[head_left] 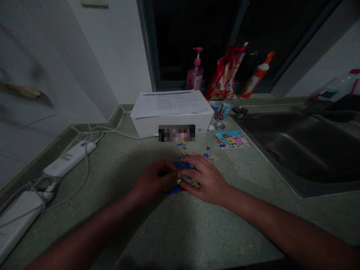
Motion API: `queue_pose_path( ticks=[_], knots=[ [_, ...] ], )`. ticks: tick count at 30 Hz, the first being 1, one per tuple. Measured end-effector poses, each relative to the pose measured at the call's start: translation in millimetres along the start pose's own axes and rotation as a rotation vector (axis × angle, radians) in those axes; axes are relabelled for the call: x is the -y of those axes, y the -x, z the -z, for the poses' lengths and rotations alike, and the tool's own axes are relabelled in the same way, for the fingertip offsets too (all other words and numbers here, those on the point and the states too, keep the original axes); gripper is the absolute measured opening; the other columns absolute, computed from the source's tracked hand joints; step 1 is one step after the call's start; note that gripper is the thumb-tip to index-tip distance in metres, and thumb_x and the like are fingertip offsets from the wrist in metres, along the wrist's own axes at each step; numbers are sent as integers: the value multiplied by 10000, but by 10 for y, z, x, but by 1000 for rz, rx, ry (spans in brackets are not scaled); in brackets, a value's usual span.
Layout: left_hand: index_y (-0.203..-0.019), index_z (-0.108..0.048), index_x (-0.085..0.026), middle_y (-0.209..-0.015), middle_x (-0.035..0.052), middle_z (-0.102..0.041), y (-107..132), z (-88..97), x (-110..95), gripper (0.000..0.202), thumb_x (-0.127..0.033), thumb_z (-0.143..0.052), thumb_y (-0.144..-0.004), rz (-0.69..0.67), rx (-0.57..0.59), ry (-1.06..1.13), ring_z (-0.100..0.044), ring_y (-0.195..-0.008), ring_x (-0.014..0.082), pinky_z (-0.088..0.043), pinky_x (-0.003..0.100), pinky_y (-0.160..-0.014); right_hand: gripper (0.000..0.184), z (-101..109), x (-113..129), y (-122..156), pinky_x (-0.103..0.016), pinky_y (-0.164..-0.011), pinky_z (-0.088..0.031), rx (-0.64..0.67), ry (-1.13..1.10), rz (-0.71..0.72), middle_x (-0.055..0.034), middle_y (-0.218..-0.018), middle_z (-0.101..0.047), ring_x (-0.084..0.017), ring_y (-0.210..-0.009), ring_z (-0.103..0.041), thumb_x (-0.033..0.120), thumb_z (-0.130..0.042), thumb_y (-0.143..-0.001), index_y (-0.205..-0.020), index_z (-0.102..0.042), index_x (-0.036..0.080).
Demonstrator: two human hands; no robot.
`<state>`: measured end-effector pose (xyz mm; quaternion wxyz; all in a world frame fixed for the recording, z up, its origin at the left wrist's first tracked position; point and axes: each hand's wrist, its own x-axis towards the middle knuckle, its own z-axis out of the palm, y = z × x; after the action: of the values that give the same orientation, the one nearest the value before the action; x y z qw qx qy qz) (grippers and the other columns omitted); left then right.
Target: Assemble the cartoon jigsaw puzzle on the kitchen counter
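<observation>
A partly joined jigsaw puzzle (180,164) with blue edges and yellow figures lies on the counter under both hands. My left hand (153,178) is closed at the puzzle's left side, thumb and index finger pinched on its middle. Over its right side curls my right hand (209,180), fingers pressed on the pieces; the hands nearly meet and hide much of the picture. Beyond them are several loose jigsaw pieces (184,144), blue, yellow and pink. To the right lies a colourful cartoon picture card (233,139).
A white box (149,125) topped with a printed sheet (171,102) stands behind, a blurred-out phone-like object (176,133) against it. Cans (225,110) stand beside the box. The sink (303,157) is right; power strips (70,158) and cables are left.
</observation>
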<state>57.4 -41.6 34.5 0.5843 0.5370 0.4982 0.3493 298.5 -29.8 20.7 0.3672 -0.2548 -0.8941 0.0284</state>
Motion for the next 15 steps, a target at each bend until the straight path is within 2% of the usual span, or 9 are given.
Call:
queue_pose_path(
  ticks=[8,15],
  knots=[
    [-890,-716,-239,-866,51,-753,15,-41,5,246,-422,-842,-782,-12,9,-20,-682,-793,225,-548,381,-743,176,15,15,-6,-611,-1096,-554,15,-23,8,-169,-1389,-715,-350,-1333,-682,267,-716,-985,-1156,-696,235],
    [-884,-702,-226,-855,58,-753,30,-71,-19,289,-453,-839,-769,13,13,-18,-671,-757,214,-531,375,-720,169,5,33,3,-620,-1141,-518,31,-21,-25,-150,-1411,-708,-344,-1359,-663,243,-707,-973,-1142,-705,248]
  ],
)
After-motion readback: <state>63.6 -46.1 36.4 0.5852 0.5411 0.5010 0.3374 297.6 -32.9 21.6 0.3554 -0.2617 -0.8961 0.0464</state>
